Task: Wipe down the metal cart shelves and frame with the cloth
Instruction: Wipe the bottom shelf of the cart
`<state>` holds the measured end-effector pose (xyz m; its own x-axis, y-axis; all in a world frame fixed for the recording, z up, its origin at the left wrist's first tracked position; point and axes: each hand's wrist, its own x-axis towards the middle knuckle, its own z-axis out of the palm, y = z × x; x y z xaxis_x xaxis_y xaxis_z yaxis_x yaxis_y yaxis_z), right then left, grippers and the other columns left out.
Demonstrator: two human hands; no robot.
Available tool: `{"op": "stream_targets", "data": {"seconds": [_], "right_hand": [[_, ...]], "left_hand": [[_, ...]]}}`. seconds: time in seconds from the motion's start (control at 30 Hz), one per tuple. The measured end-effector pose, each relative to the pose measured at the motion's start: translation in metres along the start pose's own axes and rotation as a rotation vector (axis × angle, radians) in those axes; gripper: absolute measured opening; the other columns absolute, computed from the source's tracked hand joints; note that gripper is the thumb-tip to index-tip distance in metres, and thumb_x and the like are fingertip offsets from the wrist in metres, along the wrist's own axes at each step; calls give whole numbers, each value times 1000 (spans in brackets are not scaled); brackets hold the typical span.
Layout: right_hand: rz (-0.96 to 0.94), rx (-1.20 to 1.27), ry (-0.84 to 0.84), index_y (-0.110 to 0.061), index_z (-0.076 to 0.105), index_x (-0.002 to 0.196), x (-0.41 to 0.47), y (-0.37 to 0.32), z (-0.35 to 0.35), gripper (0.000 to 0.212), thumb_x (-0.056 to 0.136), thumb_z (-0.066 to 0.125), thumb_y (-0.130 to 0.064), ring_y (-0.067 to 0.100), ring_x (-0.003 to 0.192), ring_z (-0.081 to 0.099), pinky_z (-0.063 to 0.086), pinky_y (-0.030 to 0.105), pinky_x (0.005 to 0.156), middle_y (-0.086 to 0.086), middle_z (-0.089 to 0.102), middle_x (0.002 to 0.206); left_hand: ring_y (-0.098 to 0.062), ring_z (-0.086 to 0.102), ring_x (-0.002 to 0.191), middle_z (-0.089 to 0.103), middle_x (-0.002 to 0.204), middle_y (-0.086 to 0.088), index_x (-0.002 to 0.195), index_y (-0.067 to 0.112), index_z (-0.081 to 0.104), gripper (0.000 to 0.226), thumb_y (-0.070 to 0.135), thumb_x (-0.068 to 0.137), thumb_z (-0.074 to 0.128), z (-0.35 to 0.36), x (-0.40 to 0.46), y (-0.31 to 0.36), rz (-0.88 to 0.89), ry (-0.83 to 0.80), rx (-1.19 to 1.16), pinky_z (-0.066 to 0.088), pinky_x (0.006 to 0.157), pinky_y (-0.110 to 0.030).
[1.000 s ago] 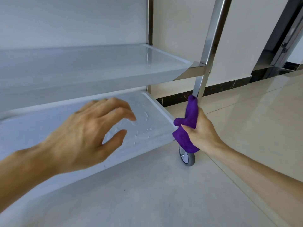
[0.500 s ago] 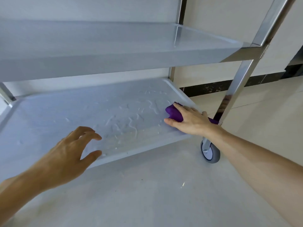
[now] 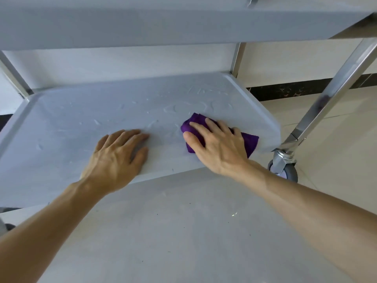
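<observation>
A view from a person's head looks down at the lower shelf [image 3: 81, 123] of a metal cart. The shelf is a pale grey tray with a raised rim, and streaks and beads of water lie across its surface, thickest toward the back and right.

The right hand [image 3: 216, 144] lies palm down on a purple cloth [image 3: 250, 142], flat on the right front part of the shelf. Its fingers [image 3: 214, 124] are spread apart and laid over the cloth rather than closed around it; folds of cloth show past the fingertips and beside the wrist.

The left hand [image 3: 116, 158] rests palm down on the bare shelf near the front edge, just left of the cloth and not touching it. Its fingers [image 3: 130, 133] are held loosely together, with the thumb out to the side.

An upper shelf [image 3: 163, 23] spans the top of the view. On the right, a shiny square frame post [image 3: 334, 92] slants down to a grey caster wheel [image 3: 285, 170] on a pale tiled floor [image 3: 183, 231].
</observation>
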<state>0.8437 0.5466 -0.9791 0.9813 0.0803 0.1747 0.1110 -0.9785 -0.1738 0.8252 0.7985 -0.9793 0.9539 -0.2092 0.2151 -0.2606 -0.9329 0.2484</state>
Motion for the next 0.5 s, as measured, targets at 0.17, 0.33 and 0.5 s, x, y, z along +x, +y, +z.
{"op": "stream_targets", "data": {"seconds": [0.17, 0.33, 0.5], "right_hand": [[-252, 7, 53, -38, 50, 140, -16, 16, -10, 67, 92, 17, -70, 16, 137, 44, 40, 45, 105, -7, 51, 148], [-73, 9, 78, -28, 56, 134, -2, 102, -30, 63, 96, 21, -66, 21, 132, 51, 43, 45, 104, -2, 57, 143], [360, 35, 0, -32, 54, 119, 32, 90, -27, 61, 91, 13, -68, 33, 127, 44, 30, 58, 103, 2, 53, 138]], "left_hand": [[-20, 39, 137, 51, 145, 10, 137, 33, 55, 55, 53, 92, 30, 1, -1, -1, -5, 11, 15, 25, 115, -39], [-21, 36, 140, 48, 148, 10, 140, 33, 51, 60, 56, 92, 24, 3, 1, 1, 0, -20, 26, 23, 118, -42], [-18, 34, 140, 45, 148, 12, 140, 36, 47, 58, 56, 92, 21, 7, 3, 2, -17, -25, 66, 22, 119, -41]]}}
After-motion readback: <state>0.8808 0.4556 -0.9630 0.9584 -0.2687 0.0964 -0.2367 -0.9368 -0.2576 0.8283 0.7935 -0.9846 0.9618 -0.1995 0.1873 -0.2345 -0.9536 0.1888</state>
